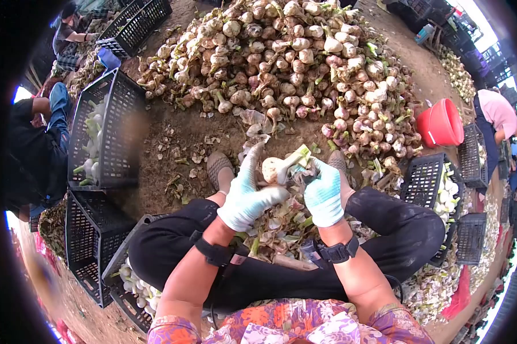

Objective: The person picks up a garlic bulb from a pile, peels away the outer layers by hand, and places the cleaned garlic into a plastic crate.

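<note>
A garlic bulb [271, 171] with a cut green stem is held up in front of me, between my two gloved hands. My left hand [248, 192] is beside the bulb, its fingers stretched upward and its thumb apart and blurred by motion. My right hand [322, 192] is closed at the stem end, with a small dark object [308, 176] among its fingers whose kind I cannot tell. Loose garlic skins and stem scraps [281, 229] lie below, between my legs.
A big heap of garlic bulbs [293, 57] rises ahead. Black crates [112, 143] with trimmed garlic stand left, and another crate [433, 186] stands by my right knee. A red bucket [440, 123] sits beyond it. Other people [38, 146] work at both sides.
</note>
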`<act>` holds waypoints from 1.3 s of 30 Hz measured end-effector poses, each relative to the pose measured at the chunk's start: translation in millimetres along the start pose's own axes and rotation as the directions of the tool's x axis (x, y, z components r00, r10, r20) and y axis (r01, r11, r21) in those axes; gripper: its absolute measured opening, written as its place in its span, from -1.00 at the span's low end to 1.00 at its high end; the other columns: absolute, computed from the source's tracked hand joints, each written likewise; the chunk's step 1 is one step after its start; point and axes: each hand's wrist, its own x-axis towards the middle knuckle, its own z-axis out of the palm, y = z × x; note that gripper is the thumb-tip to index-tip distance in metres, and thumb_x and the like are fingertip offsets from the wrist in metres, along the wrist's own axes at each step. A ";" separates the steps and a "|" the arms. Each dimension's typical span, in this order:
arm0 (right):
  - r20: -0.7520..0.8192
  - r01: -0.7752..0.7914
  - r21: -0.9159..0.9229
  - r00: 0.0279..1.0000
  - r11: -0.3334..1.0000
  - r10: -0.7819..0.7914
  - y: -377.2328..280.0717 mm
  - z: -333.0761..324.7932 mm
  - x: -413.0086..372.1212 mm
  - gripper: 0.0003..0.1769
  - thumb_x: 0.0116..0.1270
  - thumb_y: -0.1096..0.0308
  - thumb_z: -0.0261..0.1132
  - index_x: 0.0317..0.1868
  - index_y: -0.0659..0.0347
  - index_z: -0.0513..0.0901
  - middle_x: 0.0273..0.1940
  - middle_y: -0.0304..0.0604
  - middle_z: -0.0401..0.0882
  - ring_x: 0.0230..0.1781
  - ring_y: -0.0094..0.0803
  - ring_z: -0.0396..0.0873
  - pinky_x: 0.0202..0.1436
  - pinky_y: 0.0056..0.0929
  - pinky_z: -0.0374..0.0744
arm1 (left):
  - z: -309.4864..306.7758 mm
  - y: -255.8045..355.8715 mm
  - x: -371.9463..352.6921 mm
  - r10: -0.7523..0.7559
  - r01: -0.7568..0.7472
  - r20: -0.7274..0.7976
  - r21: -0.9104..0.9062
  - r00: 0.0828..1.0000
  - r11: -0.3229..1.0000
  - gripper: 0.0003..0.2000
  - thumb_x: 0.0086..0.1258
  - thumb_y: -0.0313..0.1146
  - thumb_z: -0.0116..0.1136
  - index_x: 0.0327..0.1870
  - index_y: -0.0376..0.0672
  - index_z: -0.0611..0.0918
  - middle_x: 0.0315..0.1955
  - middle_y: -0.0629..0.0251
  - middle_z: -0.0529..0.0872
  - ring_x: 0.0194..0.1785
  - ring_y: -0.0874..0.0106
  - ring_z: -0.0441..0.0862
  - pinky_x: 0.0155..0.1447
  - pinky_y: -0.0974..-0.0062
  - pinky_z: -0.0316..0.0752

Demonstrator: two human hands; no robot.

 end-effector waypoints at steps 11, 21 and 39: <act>0.187 0.108 -0.011 0.977 0.994 -0.104 -30.1 -7.4 -15.7 -0.76 0.17 0.54 0.09 -0.15 0.40 0.54 -0.33 -0.19 0.61 -0.38 -0.60 0.52 -0.25 -0.62 0.48 | -10.2 -2.6 12.0 -0.240 0.196 -0.033 -0.474 0.970 0.859 -0.61 0.34 -0.13 -0.07 0.02 -0.27 0.41 -0.21 0.20 0.57 -0.18 0.42 0.54 -0.04 0.48 0.46; 0.032 0.106 -0.699 0.993 0.707 -0.118 50.6 -49.0 5.2 -0.73 0.11 0.53 0.09 -0.13 0.34 0.47 -0.30 -0.13 0.54 -0.33 -0.41 0.50 -0.22 -0.50 0.50 | -10.5 37.6 -8.9 -0.108 0.194 0.240 -0.372 0.965 0.908 -0.41 -0.04 -0.36 0.36 0.05 -0.32 0.40 -0.28 0.20 0.62 -0.29 0.42 0.59 -0.12 0.51 0.48; 0.344 -0.086 0.113 0.938 0.990 0.043 -31.4 -25.7 -18.5 -0.70 0.10 0.62 0.07 -0.12 0.35 0.55 -0.31 -0.11 0.61 -0.31 -0.53 0.54 -0.19 -0.60 0.48 | -9.7 42.6 -1.9 -0.206 0.249 0.286 -0.123 0.936 0.961 -0.21 -0.23 -0.22 0.47 0.08 -0.34 0.33 -0.03 0.21 0.46 0.02 0.45 0.43 0.10 0.52 0.34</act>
